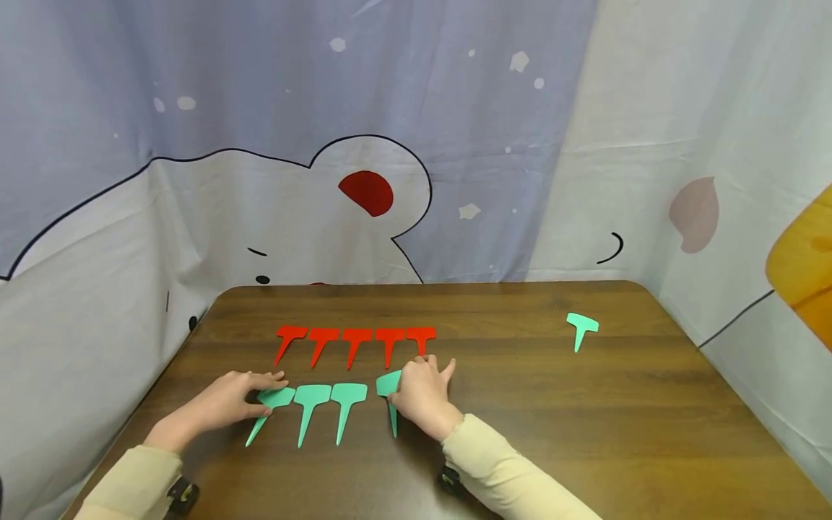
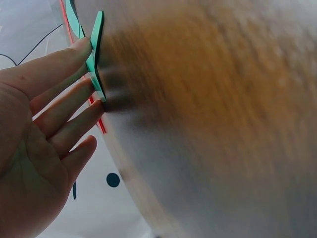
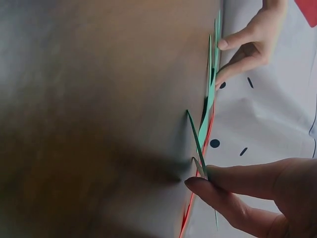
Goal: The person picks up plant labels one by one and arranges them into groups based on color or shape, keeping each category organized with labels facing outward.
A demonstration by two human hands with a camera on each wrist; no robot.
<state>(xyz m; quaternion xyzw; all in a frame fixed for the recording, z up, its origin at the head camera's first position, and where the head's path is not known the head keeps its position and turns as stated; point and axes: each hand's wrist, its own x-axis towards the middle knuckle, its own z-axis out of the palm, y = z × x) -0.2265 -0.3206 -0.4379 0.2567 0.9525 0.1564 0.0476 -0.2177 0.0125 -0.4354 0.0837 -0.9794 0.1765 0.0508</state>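
Note:
Several green T-shaped plant labels lie in a front row in the head view, stems toward me. My left hand [image 1: 227, 401] is at the leftmost green label [image 1: 276, 398], thumb and fingertips touching its head; in the left wrist view the fingers [image 2: 69, 126] are spread and fairly straight. Right of the middle labels [image 1: 313, 394], my right hand [image 1: 425, 393] pinches another green label [image 1: 388, 384] between thumb and finger. That label stands tilted in the right wrist view, its stem partly hidden by the hand in the head view.
A row of red T-shaped plant labels [image 1: 357, 335] lies behind the green ones, the rightmost partly covered by my right hand. One more green label [image 1: 581, 323] lies at the back right of the brown wooden table [image 1: 617, 419]. A printed curtain [image 1: 481, 144] hangs behind it.

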